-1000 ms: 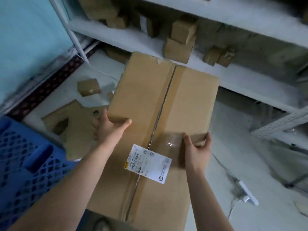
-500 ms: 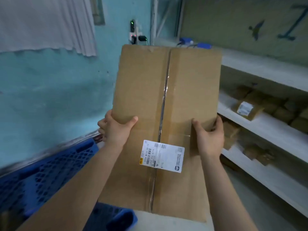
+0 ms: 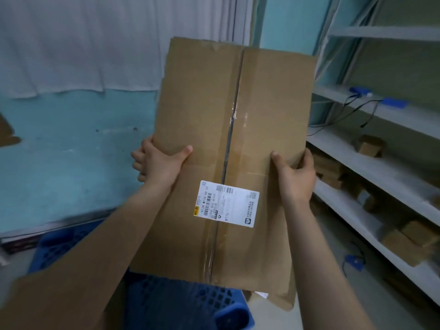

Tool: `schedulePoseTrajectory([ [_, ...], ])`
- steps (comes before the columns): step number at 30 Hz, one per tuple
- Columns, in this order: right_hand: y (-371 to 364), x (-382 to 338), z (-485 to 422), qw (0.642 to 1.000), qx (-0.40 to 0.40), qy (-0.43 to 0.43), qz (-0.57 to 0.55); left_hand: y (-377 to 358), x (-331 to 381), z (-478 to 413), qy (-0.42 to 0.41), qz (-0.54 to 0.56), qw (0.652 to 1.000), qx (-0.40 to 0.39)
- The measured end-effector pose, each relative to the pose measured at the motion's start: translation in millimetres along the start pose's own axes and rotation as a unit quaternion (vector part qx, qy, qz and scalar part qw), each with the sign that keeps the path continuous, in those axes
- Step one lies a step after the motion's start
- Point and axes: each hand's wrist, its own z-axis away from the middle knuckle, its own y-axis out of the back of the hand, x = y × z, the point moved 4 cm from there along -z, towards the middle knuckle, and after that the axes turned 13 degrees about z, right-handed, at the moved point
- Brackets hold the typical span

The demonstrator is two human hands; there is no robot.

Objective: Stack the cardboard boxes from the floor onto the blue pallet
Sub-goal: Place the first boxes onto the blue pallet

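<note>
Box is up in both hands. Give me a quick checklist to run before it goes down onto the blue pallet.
1. Left hand grips the cardboard box at its left edge: ok.
2. Right hand grips its right edge, thumb on top: ok.
3. Box sealed: clear tape runs along the centre seam: ok.
4. Shipping label faces up and is readable: ok.
5. Blue pallet lies under the box's near end: ok.
6. Landing spot on the pallet free: mostly hidden by the box and forearms: cannot tell.
</note>
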Motion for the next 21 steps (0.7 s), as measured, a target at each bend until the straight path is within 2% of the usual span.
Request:
schedulePoseTrajectory([
  [6,-103,-6,35,0.995,-0.09,0.007,0.032,75,-60,-43,0.06,-0.042,0.996,0.056],
  [13,-215,24,51,0.973,-0.217,0.022,0.074,120,-142,-66,0.144,-0.071,0.979,0.128],
  [21,-317,113,78,0.942,-0.306,0.021,0.135,134,-278,-76,0.225,-0.069,0.964,0.121],
])
